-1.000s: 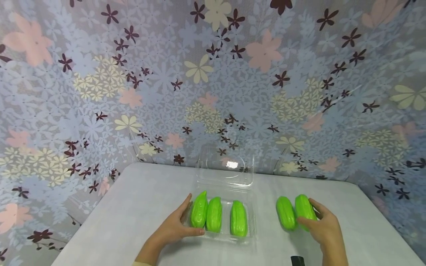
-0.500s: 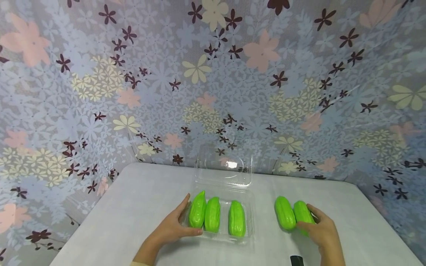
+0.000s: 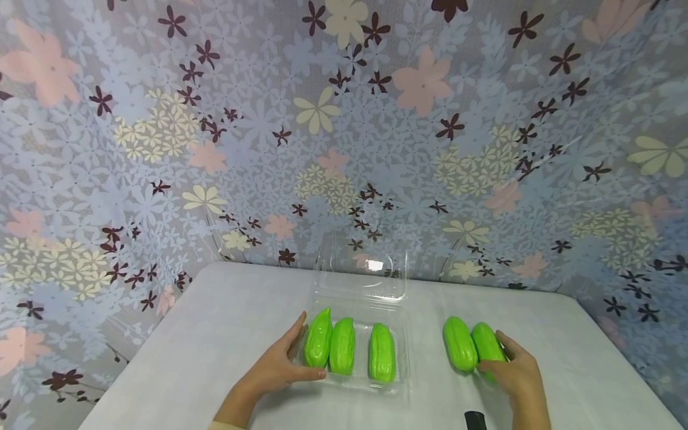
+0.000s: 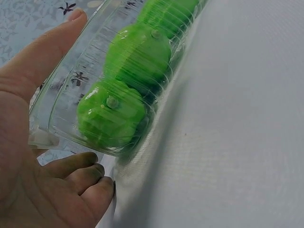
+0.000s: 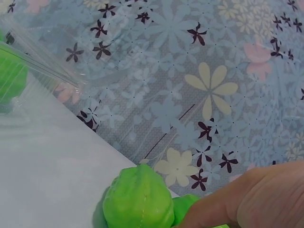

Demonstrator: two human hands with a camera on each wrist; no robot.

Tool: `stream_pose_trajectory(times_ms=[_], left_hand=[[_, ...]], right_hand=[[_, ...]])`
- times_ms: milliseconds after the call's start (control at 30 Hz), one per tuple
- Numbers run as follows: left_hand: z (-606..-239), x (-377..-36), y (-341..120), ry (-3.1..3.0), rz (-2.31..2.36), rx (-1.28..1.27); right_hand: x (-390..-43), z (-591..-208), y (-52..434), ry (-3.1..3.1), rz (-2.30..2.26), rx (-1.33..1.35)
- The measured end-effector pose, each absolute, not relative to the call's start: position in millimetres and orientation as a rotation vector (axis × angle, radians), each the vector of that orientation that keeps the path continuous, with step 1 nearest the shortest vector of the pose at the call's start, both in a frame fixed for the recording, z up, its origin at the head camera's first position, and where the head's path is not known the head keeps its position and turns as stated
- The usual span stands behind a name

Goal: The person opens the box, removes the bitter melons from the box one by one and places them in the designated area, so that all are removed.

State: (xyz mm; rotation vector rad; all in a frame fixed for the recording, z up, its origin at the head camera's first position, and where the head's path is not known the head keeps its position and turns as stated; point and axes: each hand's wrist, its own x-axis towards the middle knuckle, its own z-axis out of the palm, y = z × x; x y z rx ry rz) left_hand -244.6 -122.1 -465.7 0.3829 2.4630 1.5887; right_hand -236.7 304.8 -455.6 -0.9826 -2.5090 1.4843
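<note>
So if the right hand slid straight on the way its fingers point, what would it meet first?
Nothing new: the right hand already grips the rightmost gourd; beyond that, probably the bare table, then the floral backdrop.

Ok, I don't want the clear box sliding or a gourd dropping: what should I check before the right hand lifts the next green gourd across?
1. Left hand steadies the clear box: ok, thumb along its near edge, fingers along its left side.
2. Lid open and out of the way: ok, it stands up behind the tray.
3. Free room in the tray: ok, three gourds inside, with a gap between the middle and right ones.
4. Right hand has a grip on the outer gourd: ok, thumb and fingers curl round it.
5. Gourd off the table: cannot tell.
6. Neighbouring gourd clear of the one gripped: not ok, they lie side by side, apparently touching.
</note>
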Motion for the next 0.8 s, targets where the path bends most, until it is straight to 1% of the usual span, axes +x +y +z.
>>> stream_pose_trajectory(times_ms=[367,567,800], left_hand=[[-466.9,-241.6,-124.7,2.452,1.596,0.376],[-468.0,-241.5,-124.7,2.456,1.593,0.389],[-469.4,-243.6,-124.4,2.472,1.589,0.411]], right_hand=[[-232.1,-443.5,299.0,-2.535,1.495,-0.950],[-227.9,-429.4,297.2,-2.554,1.485,-0.867],[-228.3,-413.0,283.7,-2.588,1.427,-0.758]])
